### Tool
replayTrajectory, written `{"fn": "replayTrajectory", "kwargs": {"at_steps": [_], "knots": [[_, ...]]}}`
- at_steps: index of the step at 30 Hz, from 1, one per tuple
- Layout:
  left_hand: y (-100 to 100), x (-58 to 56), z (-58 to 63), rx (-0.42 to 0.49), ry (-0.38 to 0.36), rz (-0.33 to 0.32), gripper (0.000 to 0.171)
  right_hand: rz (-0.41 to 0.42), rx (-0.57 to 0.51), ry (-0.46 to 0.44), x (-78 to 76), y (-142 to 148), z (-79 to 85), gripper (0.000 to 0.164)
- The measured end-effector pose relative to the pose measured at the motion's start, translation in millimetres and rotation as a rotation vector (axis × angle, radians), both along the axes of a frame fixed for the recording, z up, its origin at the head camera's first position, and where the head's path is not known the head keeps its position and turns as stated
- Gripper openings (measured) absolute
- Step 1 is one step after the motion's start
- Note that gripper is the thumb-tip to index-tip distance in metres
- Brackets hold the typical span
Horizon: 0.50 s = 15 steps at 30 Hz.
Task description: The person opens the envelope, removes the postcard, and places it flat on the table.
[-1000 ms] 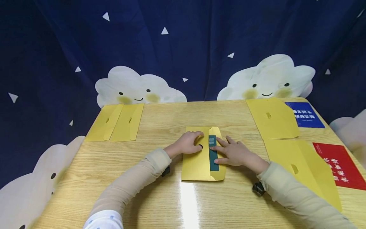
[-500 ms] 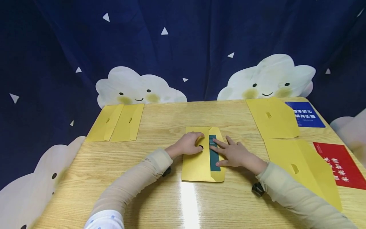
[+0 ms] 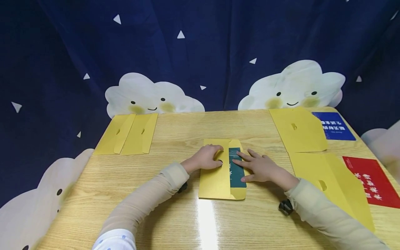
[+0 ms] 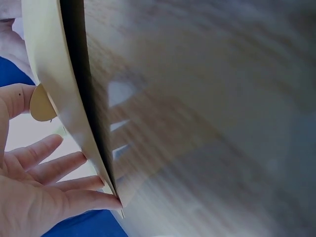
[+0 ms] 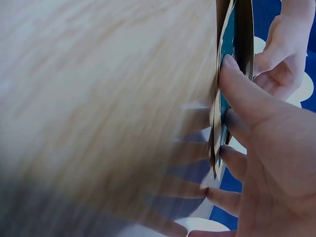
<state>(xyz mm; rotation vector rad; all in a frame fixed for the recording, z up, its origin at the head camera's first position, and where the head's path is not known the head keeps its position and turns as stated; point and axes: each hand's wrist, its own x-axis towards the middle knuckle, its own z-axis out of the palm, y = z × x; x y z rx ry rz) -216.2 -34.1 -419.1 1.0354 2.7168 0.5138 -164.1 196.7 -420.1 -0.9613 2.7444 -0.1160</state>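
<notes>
A yellow envelope [image 3: 214, 187] lies at the middle of the table with its flap open to the right. A dark green card [image 3: 236, 177] with white print sticks part way out of its mouth; the rest is hidden inside. My left hand [image 3: 206, 157] rests on the envelope's body, its thumb at the half-round tab [image 4: 43, 103], its fingertips touching the paper in the left wrist view. With spread, fairly straight fingers my right hand [image 3: 260, 168] presses on the card. In the right wrist view its thumb [image 5: 234, 71] touches the green card [image 5: 228, 39].
Two yellow envelopes [image 3: 139, 133] lie at the back left of the wooden table [image 3: 168, 222]. Two more envelopes [image 3: 298, 133] lie at the right, beside a blue card [image 3: 337, 130] and a red card [image 3: 375, 182]. Behind hangs a dark blue curtain [image 3: 200, 59] with clouds.
The green card has slid rightward out of the envelope, so more of it shows, including white characters. My right hand has moved slightly right with it. My left hand has stayed nearly still.
</notes>
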Motion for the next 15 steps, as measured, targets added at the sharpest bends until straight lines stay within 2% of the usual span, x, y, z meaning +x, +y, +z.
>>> {"fn": "replayTrajectory", "kwargs": {"at_steps": [15], "knots": [[0,2.3,1.7,-0.001,0.001,0.014,0.05,0.028,-0.122,-0.004,-2.8,13,-5.0,0.071]]}}
